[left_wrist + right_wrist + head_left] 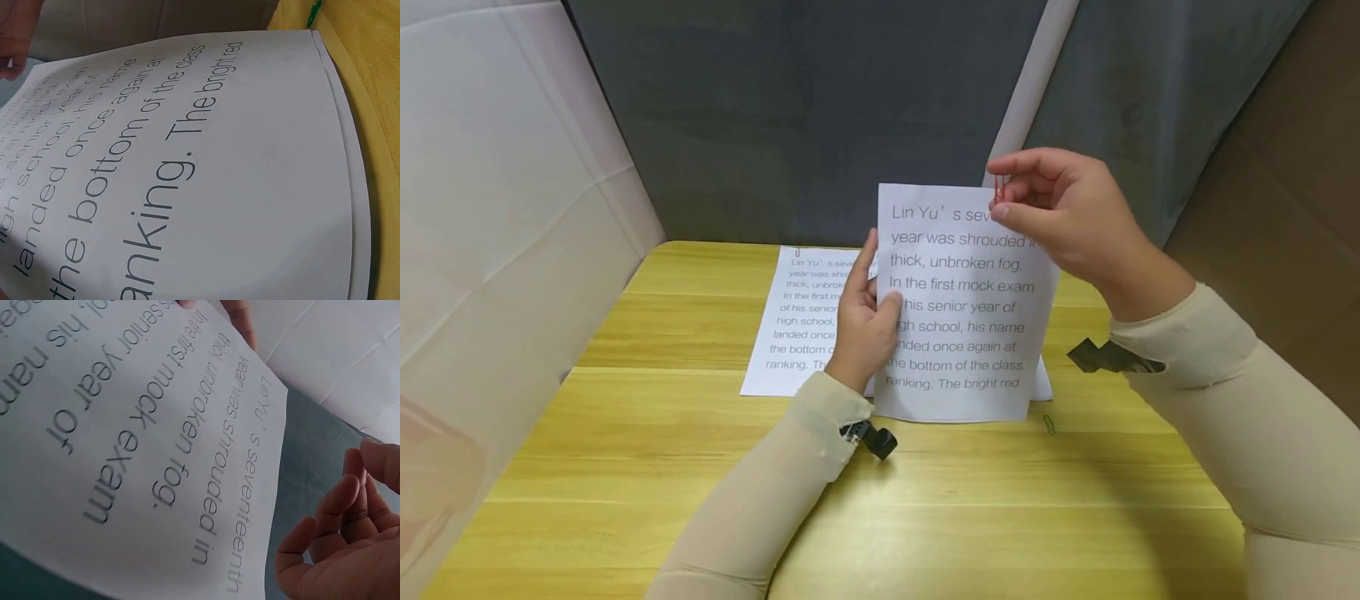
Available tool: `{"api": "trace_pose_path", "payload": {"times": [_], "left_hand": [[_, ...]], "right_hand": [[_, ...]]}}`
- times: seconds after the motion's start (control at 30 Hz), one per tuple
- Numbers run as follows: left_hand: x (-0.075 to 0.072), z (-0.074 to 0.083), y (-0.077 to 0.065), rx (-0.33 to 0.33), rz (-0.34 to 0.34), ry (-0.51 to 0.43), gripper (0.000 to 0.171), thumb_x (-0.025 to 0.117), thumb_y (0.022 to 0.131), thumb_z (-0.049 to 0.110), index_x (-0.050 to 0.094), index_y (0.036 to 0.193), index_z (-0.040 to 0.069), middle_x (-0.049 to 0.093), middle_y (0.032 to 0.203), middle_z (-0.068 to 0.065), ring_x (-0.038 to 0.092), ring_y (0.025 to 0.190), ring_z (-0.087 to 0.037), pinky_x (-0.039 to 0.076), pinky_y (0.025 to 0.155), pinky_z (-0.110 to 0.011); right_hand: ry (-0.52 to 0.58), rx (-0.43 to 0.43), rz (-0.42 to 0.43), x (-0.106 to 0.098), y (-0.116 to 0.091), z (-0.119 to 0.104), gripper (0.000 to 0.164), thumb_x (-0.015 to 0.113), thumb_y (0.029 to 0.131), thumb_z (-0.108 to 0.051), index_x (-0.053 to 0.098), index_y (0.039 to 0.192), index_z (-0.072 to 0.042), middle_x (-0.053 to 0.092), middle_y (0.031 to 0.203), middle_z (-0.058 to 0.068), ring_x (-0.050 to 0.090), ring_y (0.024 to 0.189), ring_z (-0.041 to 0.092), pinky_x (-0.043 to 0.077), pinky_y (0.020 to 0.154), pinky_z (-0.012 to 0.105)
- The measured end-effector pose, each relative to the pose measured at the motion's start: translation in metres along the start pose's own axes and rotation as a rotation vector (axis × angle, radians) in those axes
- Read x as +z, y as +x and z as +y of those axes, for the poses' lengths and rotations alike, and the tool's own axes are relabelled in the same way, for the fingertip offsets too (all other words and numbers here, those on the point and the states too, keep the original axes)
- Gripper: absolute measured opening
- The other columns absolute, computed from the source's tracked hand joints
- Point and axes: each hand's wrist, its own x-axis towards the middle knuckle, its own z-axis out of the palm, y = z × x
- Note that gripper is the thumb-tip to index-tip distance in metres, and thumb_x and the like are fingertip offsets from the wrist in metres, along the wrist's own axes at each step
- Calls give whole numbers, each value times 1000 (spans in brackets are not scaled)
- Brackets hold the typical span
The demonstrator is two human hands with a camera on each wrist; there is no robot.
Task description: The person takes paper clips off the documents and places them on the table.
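Note:
My left hand [865, 325] grips printed sheets [955, 402] by their left side, thumb in front, and holds them upright above the table. Two offset lower edges of these sheets [262, 200] show in the left wrist view. At their top edge, toward the right corner, my right hand [1071, 208] pinches a red paper clip [999, 190] between thumb and fingers. Whether the clip touches the paper I cannot tell. In the right wrist view the right hand [350, 544] is beside the top edge, with the clip hidden.
Behind the held sheets, more printed paper [797, 325] lies on the wooden table [625, 467], a clip [797, 252] at its top edge. A green paper clip [1049, 424] lies to the right. A dark panel [820, 108] stands behind the table.

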Motion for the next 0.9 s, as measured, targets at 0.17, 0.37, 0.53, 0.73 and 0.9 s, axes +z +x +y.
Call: {"api": "trace_pose_path", "payload": {"times": [0.17, 0.37, 0.53, 0.73, 0.9], "left_hand": [[-1, 1, -1, 3, 0, 5, 87, 44, 97, -11, 31, 165, 43, 75, 116, -22, 76, 74, -16, 62, 59, -31], [-1, 2, 0, 12, -5, 4, 88, 43, 98, -12, 32, 165, 43, 75, 116, -22, 76, 73, -17, 62, 59, -30], [-2, 3, 0, 13, -2, 6, 87, 43, 98, -13, 32, 165, 41, 75, 116, -22, 76, 74, -17, 62, 59, -29], [-1, 3, 0, 20, -7, 10, 86, 44, 98, -13, 30, 167, 36, 75, 115, -21, 75, 73, -18, 62, 58, -30], [1, 4, 1, 17, -7, 7, 87, 44, 98, -12, 31, 165, 42, 75, 115, -19, 75, 73, -18, 61, 58, -30]], "right_hand": [[-64, -2, -29, -12, -12, 7, 33, 74, 95, 0, 72, 128, 1, 70, 91, 2, 64, 80, 18, 53, 67, 16], [-101, 6, -51, -31, -29, 20, 34, 75, 95, 0, 71, 129, 2, 70, 91, 2, 62, 78, 17, 51, 66, 15], [-147, 34, -59, -44, -43, 33, 35, 75, 95, 0, 70, 130, 2, 69, 92, 0, 62, 79, 16, 56, 75, 14], [-245, 140, -57, -56, -66, 51, 36, 74, 97, -5, 69, 133, -2, 68, 93, -2, 63, 82, 15, 57, 78, 14], [-286, 196, -57, -66, -86, 68, 36, 74, 97, -6, 69, 133, -3, 69, 91, -4, 67, 84, 11, 57, 79, 13]]}}
